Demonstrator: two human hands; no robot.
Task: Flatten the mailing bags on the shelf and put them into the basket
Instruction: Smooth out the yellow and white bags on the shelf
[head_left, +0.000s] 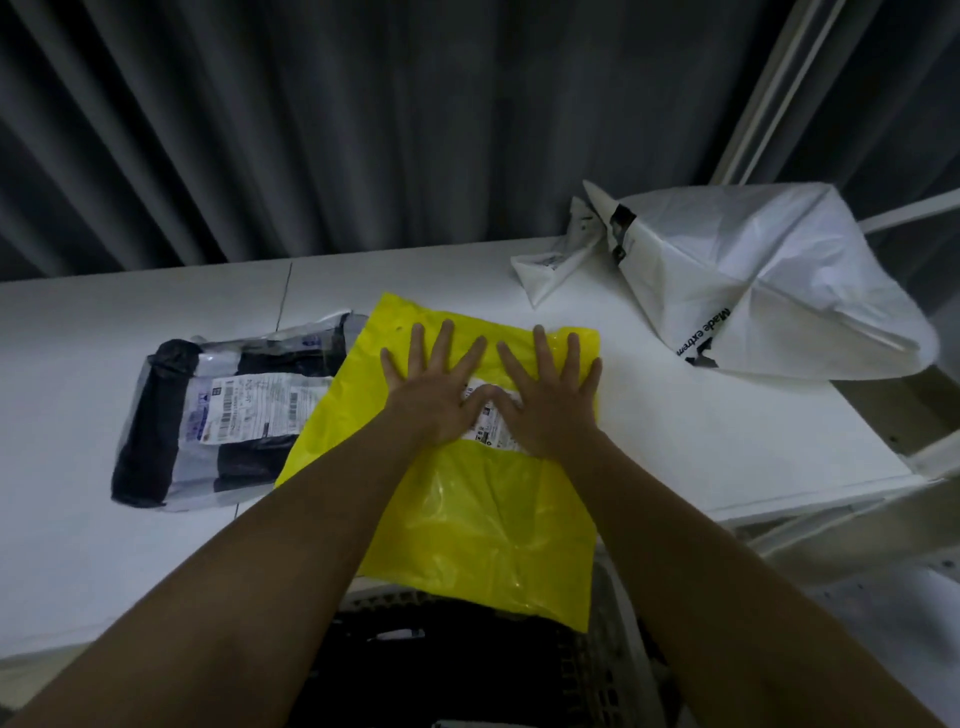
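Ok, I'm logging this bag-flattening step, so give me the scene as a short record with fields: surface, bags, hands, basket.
surface: white shelf
bag being worked: yellow mailing bag, near edge hanging over the shelf front
other bags: black and grey bag to its left, partly under it; two crumpled white bags at back right
hands: left hand and right hand flat, fingers spread, pressing the yellow bag
basket: basket below the shelf front, dark contents
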